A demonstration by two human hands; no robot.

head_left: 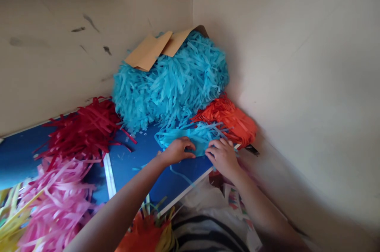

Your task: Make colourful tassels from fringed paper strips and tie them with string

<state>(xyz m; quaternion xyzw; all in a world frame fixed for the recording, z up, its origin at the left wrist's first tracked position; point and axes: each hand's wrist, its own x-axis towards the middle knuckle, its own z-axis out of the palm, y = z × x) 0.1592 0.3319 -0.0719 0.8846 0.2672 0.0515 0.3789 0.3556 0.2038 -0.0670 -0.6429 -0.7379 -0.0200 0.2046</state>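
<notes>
A small bundle of light-blue paper strips [190, 135] lies on a dark blue board [139, 163]. My left hand [177, 150] presses on its near left edge with fingers curled over the strips. My right hand [222, 156] grips the bundle's near right edge, beside the board's white rim. Behind the bundle a big heap of the same light-blue strips [169, 82] fills the corner, with two brown card pieces [154, 48] on top.
An orange strip pile [230, 119] lies right of the bundle against the wall. A dark red pile [84, 129] and a pink pile [56, 200] sit on the left, yellow strips [8, 214] at the far left. Walls close the back and the right.
</notes>
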